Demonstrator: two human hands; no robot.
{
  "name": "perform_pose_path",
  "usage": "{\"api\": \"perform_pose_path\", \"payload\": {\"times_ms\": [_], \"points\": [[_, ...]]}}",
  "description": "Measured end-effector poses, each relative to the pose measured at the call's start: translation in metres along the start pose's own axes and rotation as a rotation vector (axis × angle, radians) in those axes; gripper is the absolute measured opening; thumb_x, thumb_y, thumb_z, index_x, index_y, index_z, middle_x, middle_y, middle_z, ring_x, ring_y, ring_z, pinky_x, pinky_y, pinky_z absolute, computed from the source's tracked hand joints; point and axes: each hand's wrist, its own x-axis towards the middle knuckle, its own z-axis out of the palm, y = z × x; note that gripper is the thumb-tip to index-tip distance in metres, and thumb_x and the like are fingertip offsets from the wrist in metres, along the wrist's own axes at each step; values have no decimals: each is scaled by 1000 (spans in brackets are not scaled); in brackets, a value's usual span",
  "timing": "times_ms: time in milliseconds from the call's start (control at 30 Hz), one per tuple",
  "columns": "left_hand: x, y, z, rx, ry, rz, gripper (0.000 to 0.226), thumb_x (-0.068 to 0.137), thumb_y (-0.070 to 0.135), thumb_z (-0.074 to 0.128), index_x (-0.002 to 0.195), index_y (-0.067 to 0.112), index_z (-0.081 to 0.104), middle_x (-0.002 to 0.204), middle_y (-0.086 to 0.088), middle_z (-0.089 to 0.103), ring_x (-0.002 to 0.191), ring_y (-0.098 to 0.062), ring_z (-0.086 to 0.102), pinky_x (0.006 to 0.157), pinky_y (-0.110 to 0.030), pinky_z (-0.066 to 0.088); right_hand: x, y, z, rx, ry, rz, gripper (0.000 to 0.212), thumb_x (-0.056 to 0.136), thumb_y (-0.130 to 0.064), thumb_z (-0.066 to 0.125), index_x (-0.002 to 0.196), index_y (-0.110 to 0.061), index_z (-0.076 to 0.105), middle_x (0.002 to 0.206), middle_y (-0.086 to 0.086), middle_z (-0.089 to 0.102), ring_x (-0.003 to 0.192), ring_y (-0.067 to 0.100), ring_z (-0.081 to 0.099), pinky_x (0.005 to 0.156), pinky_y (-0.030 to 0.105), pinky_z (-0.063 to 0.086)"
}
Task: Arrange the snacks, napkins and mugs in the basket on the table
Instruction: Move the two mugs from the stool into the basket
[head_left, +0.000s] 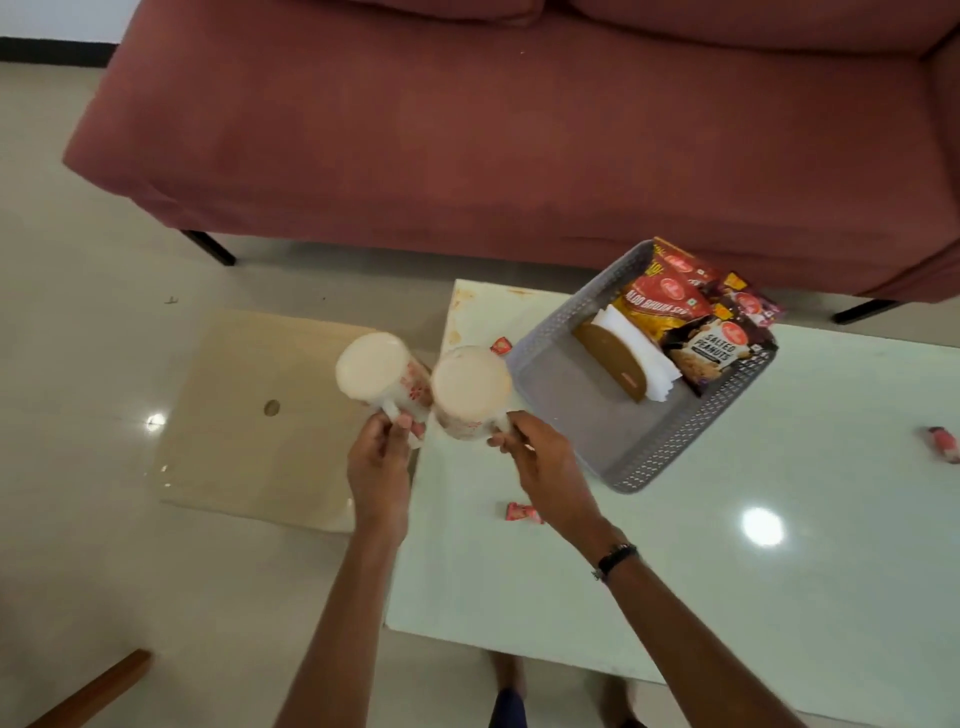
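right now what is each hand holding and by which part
The left hand grips one white mug by its handle; the right hand grips the other mug by its handle.

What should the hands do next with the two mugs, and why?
Probably carry them right and set them down in the bare near part of the basket. The left hand and right hand each hold a mug by its handle, left mug and right mug, both outside the basket. The snacks and napkins already fill its far end.
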Motion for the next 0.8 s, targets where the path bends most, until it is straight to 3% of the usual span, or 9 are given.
{"api": "perform_pose_path", "payload": {"times_ms": [67, 167, 233, 333, 500, 567, 667, 800], "points": [[-11, 4, 37, -23, -67, 9, 17, 79, 38, 60, 71, 24, 63, 70, 7, 65, 78, -18, 51, 77, -37, 39, -11, 9, -37, -23, 83, -14, 13, 96, -10, 46, 96, -8, 60, 86, 3, 68, 82, 19, 65, 74, 27, 52], [-26, 4, 89, 44, -141, 42, 17, 87, 29, 56, 78, 17, 63, 80, -1, 66, 81, -14, 53, 75, -30, 39, -29, 29, -91, -124, 189, -1, 22, 95, -24, 47, 89, -6, 57, 82, 8, 66, 74, 21, 59, 63, 24, 46], [-33, 0, 120, 99, -163, 40, 16, 90, 24, 57, 81, 12, 63, 83, -3, 67, 80, -12, 54, 73, -28, 41, -38, 45, -119, -169, 234, 19, 18, 96, -19, 51, 88, -4, 57, 82, 10, 66, 72, 22, 57, 60, 27, 46], [-37, -13, 160, 148, -161, -24, 15, 91, 19, 57, 85, 7, 64, 86, -1, 66, 82, -11, 55, 75, -31, 44, -46, 67, -146, -204, 265, 58, 8, 94, -9, 54, 89, -4, 57, 84, 4, 64, 73, 16, 53, 57, 15, 42], [-31, -40, 200, 214, -125, -113, 6, 91, 17, 57, 89, 17, 63, 95, 1, 63, 92, -15, 54, 84, -36, 48, -46, 101, -161, -188, 249, 121, 9, 95, -13, 52, 90, -7, 56, 91, 8, 67, 83, 26, 62, 67, 43, 57], [-26, -52, 208, 238, -102, -129, 7, 90, 15, 57, 90, 17, 64, 102, -5, 65, 96, -17, 54, 83, -35, 47, -44, 109, -161, -191, 233, 106, 9, 96, -13, 51, 89, -8, 55, 88, 7, 65, 81, 26, 62, 66, 46, 57], [-22, -65, 216, 298, -57, -116, 11, 90, 16, 57, 93, 11, 66, 107, -11, 68, 94, -17, 55, 80, -32, 46, -41, 117, -157, -193, 207, 81, 9, 96, -13, 52, 91, -7, 56, 85, 5, 63, 76, 24, 58, 62, 43, 54], [-16, -69, 227, 346, -44, -114, 17, 93, 17, 53, 102, 9, 64, 107, -9, 67, 101, -23, 58, 90, -43, 48, -38, 124, -152, -204, 168, 86, 12, 97, -18, 51, 96, -7, 57, 89, 1, 62, 74, 17, 55, 58, 25, 49]]}}
